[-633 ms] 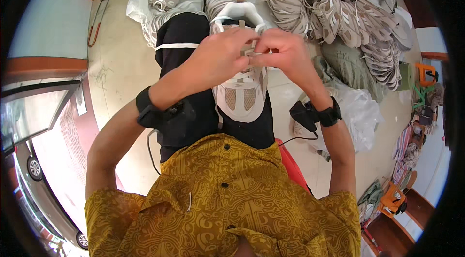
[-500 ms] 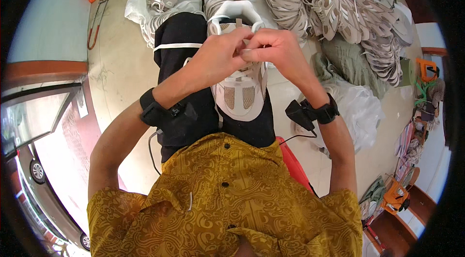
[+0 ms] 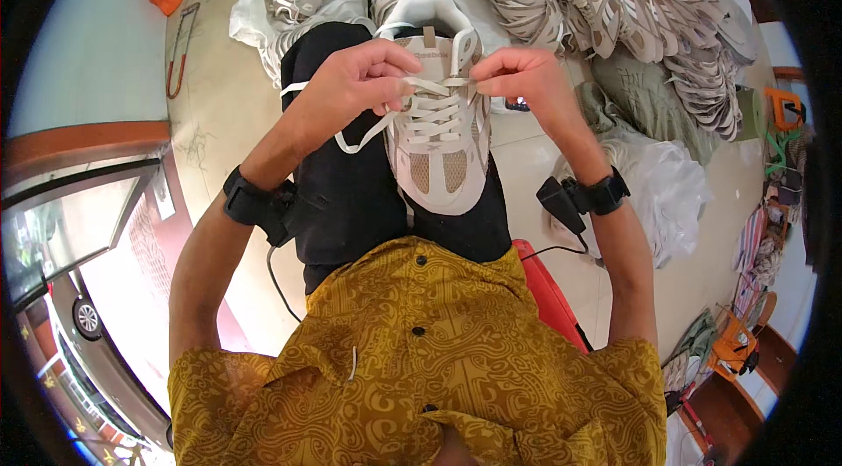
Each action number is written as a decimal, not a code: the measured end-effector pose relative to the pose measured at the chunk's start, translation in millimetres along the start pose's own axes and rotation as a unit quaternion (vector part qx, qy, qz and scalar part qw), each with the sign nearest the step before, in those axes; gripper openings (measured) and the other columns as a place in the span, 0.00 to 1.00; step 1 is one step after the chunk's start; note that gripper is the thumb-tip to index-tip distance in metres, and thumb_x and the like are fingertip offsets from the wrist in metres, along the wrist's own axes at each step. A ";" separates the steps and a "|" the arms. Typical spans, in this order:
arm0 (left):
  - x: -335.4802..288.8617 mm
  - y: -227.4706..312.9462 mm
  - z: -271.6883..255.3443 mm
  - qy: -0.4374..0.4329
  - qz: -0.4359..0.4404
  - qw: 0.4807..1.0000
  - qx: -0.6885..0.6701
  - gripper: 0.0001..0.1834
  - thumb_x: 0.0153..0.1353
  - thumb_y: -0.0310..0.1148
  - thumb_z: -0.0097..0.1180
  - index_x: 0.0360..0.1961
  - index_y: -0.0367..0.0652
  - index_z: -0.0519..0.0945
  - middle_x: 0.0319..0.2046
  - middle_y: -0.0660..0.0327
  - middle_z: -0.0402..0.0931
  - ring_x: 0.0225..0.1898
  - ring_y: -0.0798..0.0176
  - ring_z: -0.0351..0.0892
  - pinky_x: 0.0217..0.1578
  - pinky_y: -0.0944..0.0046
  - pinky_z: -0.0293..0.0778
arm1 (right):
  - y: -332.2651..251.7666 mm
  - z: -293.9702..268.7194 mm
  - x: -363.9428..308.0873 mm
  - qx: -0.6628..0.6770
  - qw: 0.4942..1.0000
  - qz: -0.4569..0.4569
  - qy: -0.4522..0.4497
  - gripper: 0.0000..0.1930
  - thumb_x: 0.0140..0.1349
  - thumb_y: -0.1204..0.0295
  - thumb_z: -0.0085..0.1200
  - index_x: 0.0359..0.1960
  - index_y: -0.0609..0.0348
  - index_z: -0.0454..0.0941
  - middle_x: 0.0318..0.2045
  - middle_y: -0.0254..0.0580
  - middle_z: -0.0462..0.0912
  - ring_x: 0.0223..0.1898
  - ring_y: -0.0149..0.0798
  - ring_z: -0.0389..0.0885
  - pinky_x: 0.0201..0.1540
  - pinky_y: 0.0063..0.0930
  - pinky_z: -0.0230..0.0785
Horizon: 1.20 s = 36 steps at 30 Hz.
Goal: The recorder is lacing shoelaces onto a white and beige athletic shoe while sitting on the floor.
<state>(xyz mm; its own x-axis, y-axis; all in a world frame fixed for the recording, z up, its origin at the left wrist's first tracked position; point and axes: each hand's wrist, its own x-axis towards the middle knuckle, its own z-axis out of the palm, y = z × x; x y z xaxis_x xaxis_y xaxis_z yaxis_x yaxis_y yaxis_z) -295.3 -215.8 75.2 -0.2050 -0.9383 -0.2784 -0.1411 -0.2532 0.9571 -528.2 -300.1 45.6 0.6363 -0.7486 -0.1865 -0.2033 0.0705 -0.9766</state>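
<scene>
Beige sneaker (image 3: pixel 438 124): left hand (image 3: pixel 364 84), right hand (image 3: pixel 517 80) pinch laces.

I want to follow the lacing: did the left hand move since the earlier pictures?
Yes. The left hand moved left, off the middle of the beige mesh sneaker on the lap; the sneaker's laced front shows now.
</scene>
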 end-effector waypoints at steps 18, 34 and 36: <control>2.8 11.7 14.5 0.107 0.153 0.942 0.278 0.09 0.56 0.26 0.49 0.39 0.38 0.73 0.27 0.59 0.75 0.29 0.67 0.75 0.34 0.68 0.71 | -30.7 17.4 0.4 -0.316 0.937 -0.127 -0.070 0.08 0.40 0.69 0.60 0.20 0.61 0.77 0.21 0.39 0.76 0.26 0.35 0.73 0.31 0.25 0.64; 2.8 1.2 -13.5 0.027 0.074 0.907 0.413 0.11 0.52 0.35 0.51 0.22 0.39 0.76 0.19 0.54 0.75 0.25 0.49 0.76 0.28 0.56 0.70 | -11.1 -4.2 -5.9 -0.096 0.987 -0.049 -0.116 0.04 0.45 0.76 0.59 0.21 0.64 0.77 0.24 0.31 0.76 0.28 0.24 0.70 0.33 0.18 0.61; 0.0 1.1 -15.4 0.034 0.086 0.894 0.439 0.09 0.52 0.34 0.50 0.22 0.39 0.76 0.20 0.54 0.75 0.25 0.50 0.76 0.27 0.56 0.70 | -15.7 4.6 -8.2 -0.114 0.987 -0.044 -0.101 0.06 0.45 0.74 0.59 0.21 0.64 0.77 0.19 0.32 0.75 0.24 0.24 0.68 0.29 0.19 0.61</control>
<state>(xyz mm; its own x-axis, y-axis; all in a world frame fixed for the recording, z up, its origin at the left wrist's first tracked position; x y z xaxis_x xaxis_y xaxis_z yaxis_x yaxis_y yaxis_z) -280.6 -219.7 77.5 -0.2412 -0.9654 -0.0987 -0.8248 0.1503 0.5452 -526.8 -292.1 62.0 0.7893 -0.5974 -0.1416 -0.2880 -0.1566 -0.9447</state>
